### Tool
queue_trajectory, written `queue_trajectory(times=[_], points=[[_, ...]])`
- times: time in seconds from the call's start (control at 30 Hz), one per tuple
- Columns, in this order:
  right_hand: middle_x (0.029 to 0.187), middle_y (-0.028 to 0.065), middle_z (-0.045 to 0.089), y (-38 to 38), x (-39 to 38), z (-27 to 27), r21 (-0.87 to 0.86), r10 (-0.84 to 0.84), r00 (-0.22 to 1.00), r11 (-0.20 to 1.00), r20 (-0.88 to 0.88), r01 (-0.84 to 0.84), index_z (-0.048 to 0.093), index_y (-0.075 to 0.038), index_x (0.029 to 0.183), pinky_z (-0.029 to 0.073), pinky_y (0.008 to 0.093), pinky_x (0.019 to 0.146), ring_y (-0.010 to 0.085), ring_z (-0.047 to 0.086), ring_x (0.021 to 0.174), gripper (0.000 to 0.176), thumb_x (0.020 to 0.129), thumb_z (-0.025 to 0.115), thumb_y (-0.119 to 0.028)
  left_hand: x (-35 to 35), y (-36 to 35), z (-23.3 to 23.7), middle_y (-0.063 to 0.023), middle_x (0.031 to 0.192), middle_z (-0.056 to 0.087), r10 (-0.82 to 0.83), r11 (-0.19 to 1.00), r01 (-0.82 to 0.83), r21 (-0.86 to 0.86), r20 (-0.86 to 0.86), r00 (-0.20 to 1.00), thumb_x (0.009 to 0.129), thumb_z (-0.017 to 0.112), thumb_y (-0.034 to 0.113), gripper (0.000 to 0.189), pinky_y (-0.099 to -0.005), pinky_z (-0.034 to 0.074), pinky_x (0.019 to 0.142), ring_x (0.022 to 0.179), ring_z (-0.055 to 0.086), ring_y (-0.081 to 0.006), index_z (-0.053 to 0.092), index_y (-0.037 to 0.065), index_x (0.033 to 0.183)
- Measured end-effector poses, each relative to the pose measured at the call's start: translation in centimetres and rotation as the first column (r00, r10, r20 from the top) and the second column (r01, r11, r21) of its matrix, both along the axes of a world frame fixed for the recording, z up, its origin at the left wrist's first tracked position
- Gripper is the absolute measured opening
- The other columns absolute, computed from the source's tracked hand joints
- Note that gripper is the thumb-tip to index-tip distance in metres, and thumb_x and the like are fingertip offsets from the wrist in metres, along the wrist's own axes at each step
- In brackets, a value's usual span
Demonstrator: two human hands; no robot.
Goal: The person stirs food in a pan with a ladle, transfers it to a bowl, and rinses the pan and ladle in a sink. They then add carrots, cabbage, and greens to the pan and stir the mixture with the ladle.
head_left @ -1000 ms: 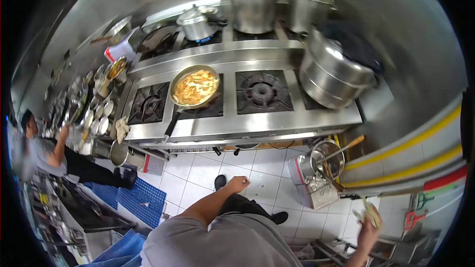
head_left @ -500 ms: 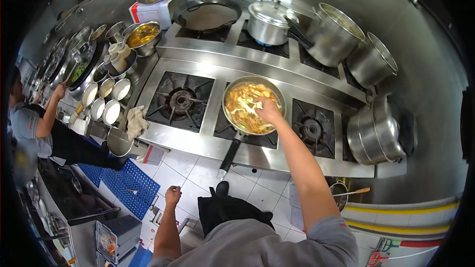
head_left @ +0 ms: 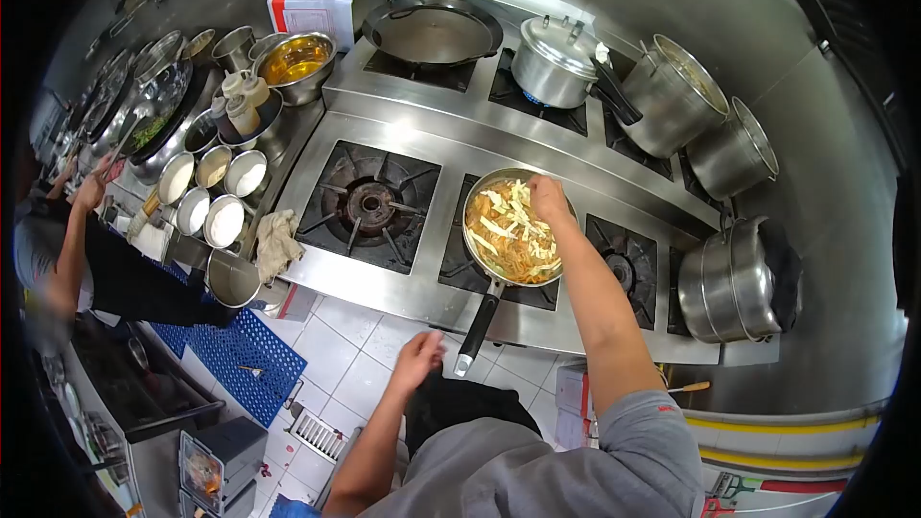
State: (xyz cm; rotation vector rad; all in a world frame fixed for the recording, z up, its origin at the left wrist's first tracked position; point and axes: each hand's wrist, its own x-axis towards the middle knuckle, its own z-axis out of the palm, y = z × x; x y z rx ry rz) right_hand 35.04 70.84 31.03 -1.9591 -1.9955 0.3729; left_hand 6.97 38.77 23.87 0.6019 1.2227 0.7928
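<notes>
A frying pan [head_left: 483, 326] sits on a front burner, its black handle pointing toward me. In it are orange-brown noodle-like strands [head_left: 523, 264] in sauce, topped with pale yellow strips [head_left: 497, 228]. My right hand [head_left: 549, 200] is over the far right side of the pan. Its fingers are bunched together and pointing down; whether strips remain between them is hidden. Below and left of the pan handle, my left hand [head_left: 419, 360] is in the air, holding nothing. Its fingers are loosely apart and slightly blurred, not touching the handle.
A pressure cooker [head_left: 554, 62] stands over a blue flame behind the pan. A wok [head_left: 432, 34] and tall pots [head_left: 672, 101] share the rear shelf. At left are bowls of powder [head_left: 225, 221], sauce bottles [head_left: 242, 110], a cloth [head_left: 278, 242] and a co-worker's hand [head_left: 91, 187].
The bunched pale strips beneath my right hand are now scattered over the food. My right hand has shifted to the pan's far side. My left hand has risen toward the pan handle.
</notes>
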Motion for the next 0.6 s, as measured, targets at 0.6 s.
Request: queue_trajectory(times=[0.6], points=[[0.074,0.008,0.07,-46.1,12.3,-10.1,-0.114,-0.407,0.838,0.912,-0.363,0.394,0.068,-0.001,0.098,0.054,0.028,0.057,0.0148,0.067,0.061,0.015,0.095,0.058,-0.012,12.4,4.2,5.0,-0.0015,0.053,0.046,-0.275,0.96,0.271,0.076,0.06,0.96,0.095,0.059,0.022,0.022,-0.0312,0.042,0.036,0.04,0.046,-0.0134,0.047,0.007,0.085]])
